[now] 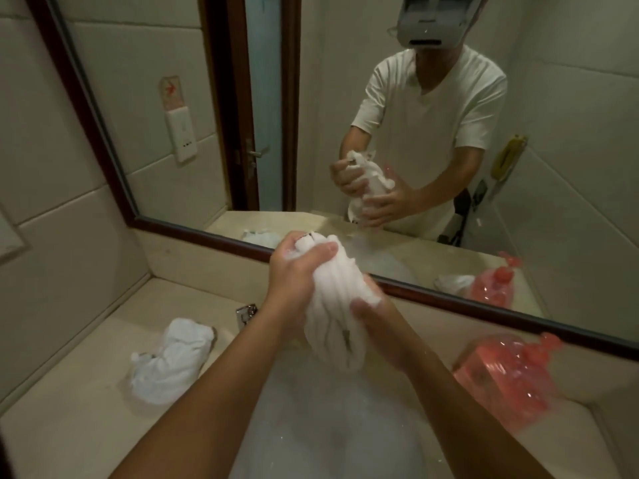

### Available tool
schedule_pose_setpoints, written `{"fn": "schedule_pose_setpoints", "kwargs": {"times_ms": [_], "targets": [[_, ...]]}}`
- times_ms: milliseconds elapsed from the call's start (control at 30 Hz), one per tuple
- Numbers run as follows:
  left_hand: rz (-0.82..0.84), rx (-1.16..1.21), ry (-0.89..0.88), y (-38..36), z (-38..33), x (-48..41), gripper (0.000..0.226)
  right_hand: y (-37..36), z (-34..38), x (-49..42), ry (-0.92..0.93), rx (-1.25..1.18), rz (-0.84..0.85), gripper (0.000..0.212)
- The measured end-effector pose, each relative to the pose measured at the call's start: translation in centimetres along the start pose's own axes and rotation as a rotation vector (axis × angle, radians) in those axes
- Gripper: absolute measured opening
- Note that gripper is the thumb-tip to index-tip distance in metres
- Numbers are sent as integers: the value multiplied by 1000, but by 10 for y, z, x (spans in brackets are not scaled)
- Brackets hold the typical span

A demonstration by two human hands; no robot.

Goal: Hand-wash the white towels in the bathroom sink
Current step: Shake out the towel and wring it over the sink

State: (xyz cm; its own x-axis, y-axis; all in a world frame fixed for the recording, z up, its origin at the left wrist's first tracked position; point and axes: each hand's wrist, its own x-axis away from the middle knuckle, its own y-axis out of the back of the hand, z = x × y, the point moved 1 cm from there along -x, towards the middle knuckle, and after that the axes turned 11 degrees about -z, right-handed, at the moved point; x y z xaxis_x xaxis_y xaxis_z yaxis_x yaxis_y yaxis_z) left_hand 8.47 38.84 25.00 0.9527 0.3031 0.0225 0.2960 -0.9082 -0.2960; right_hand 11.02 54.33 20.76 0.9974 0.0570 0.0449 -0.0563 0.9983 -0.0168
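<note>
white v-neck tee (432, 108) w/ short sleeves, seen in reflection; grey-white headset (436, 20) on head; forearms (214, 392) bare.

Both bare forearms stretched forward and converging, left hand (294, 281) higher, fingers curled round the top of the twisted white towel (332, 305), right hand (380, 333) lower, gripping its side

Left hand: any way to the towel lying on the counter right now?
Not right away, probably: the left hand grips the twisted towel. Nothing blocks the path to the counter towel once it lets go.
</note>
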Motion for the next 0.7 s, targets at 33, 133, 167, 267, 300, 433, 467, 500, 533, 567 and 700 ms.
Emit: {"fn": "schedule_pose_setpoints", "kwargs": {"times_ms": [33,133,167,267,300,433,467,500,533,567,700], "targets": [[-14,53,60,-4,6,-4,24,4,-13,2,19,6,13,92],[-67,77,139,-8,29,-14,33,8,-38,4,40,3,5,105],[-105,55,151,-9,37,-15,31,7,-45,5,24,47,11,119],[-215,-66,157,-15,56,-9,17,-2,-61,8,31,247,-74,121],[-246,-110,153,-17,60,-6,14,-2,-67,9,44,288,-112,113],[-406,-158,156,-24,67,2,27,-3,-75,14,32,317,-143,117],[-403,-163,149,-26,66,3,29,-4,-74,14,17,333,-124,116],[-369,-191,147,-29,64,4,32,-3,-70,13,14,346,-106,110],[-281,-239,173,-30,62,2,40,0,-65,14,7,316,-90,102],[-140,-253,226,-31,56,1,55,5,-59,14,-12,262,-75,91],[344,-107,379,-3,39,-24,79,30,-39,25,-287,-218,133,82]]}}
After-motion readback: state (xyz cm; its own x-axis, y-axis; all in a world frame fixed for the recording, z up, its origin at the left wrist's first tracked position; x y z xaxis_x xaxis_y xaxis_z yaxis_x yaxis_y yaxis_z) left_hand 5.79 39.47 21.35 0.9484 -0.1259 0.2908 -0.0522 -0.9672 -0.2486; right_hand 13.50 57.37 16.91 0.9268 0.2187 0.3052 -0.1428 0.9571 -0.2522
